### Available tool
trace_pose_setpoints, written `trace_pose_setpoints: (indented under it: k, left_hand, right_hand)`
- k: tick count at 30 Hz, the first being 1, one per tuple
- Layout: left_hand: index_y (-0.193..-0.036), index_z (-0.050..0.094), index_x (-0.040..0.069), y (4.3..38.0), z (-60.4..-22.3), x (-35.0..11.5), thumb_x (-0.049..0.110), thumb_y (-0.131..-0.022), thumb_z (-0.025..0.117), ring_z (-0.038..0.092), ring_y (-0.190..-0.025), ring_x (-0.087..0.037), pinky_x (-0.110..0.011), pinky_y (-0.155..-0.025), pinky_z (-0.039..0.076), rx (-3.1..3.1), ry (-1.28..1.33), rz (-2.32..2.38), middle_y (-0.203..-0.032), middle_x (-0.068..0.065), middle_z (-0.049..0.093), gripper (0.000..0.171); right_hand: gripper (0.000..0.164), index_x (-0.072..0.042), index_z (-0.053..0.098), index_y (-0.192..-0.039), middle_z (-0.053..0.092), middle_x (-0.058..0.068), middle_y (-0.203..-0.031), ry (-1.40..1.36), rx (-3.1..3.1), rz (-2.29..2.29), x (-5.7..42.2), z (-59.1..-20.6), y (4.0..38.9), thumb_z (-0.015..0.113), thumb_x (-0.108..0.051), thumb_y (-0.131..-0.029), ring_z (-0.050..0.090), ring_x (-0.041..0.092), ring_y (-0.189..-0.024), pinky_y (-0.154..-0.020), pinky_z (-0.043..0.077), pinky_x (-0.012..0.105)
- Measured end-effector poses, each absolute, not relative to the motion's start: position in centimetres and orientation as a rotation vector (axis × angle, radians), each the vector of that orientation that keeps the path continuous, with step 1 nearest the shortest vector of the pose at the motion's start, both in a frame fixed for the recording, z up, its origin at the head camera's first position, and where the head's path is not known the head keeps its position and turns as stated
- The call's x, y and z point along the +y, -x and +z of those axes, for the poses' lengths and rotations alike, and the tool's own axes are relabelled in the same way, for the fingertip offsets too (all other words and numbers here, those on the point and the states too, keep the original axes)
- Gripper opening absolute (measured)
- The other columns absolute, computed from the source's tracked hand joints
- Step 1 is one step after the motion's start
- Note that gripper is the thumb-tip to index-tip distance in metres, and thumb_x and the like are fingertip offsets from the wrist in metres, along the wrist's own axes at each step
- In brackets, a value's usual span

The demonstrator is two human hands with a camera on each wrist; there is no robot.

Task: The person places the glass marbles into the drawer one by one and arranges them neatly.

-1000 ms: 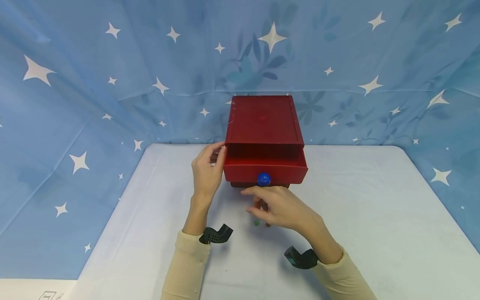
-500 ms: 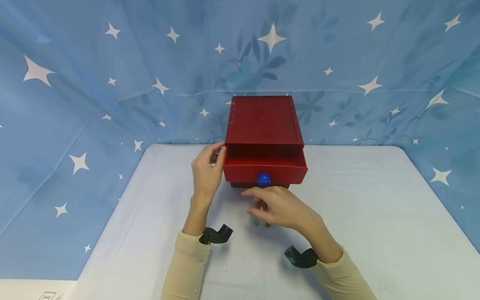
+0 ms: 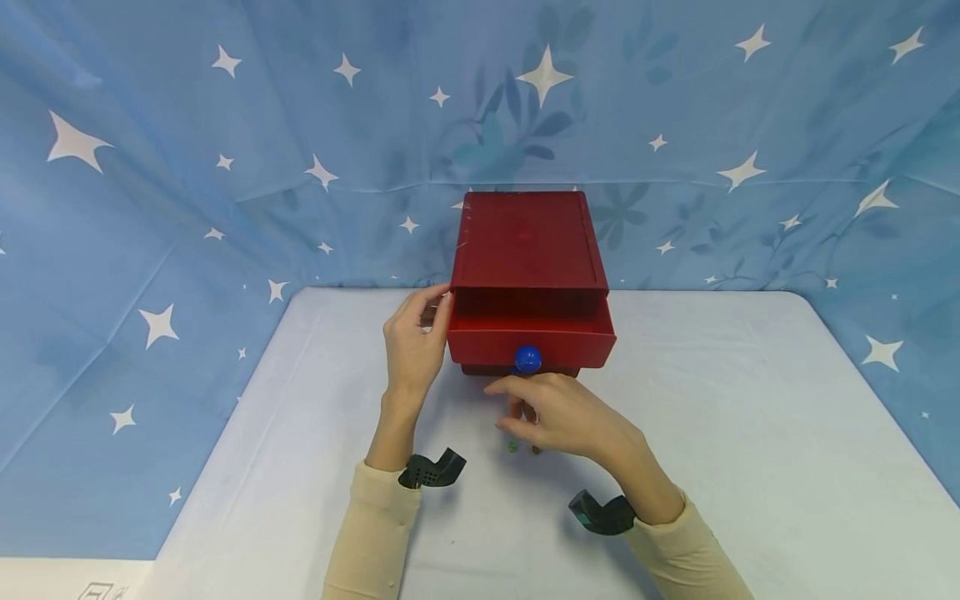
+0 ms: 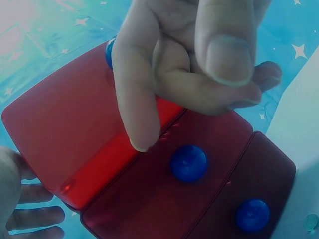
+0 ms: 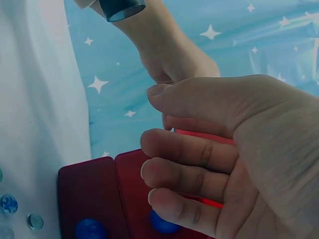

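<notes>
A red drawer cabinet stands at the table's back, its top drawer pulled out; the part of its inside that shows is bare. Blue round knobs mark the drawers. My left hand touches the cabinet's left side with extended fingers; some of them show at the lower left of the left wrist view. In front of the cabinet, just below the top blue knob, my right hand hovers with loosely bent fingers. Nothing shows between its thumb and fingers in the right wrist view.
Small round glassy pieces lie on the white table beneath the right hand: a green piece and a brown piece. The right wrist view adds a blue-patterned piece. A blue star-patterned cloth hangs behind.
The right hand shifts very slightly to the right. The left hand, drawer and cabinet stay put.
</notes>
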State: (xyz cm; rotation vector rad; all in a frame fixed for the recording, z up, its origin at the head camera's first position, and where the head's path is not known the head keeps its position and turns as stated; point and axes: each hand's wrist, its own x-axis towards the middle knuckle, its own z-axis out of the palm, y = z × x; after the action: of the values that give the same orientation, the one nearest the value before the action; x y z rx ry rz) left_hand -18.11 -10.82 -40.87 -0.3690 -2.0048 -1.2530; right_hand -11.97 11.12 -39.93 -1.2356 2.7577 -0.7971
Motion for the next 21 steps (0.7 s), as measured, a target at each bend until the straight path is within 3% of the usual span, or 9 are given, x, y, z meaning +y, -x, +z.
trace_pose_setpoints:
  k: [21]
  left_hand:
    - [-0.115,0.073,0.006,18.1,-40.8,-10.9,0.019,-0.098,0.064,0.072,-0.077,-0.02,-0.034,-0.072,0.063,-2.012,0.37,-1.255,-0.101,-0.01,0.075,0.023]
  right_hand:
    - [0.037,-0.016,0.069,-0.118,0.065,-0.011,-0.081,1.186,2.689,-0.752,11.2,-41.0,12.9,0.08,-0.024,-0.084,0.053,-0.003,-0.066,-0.063,0.05,0.016]
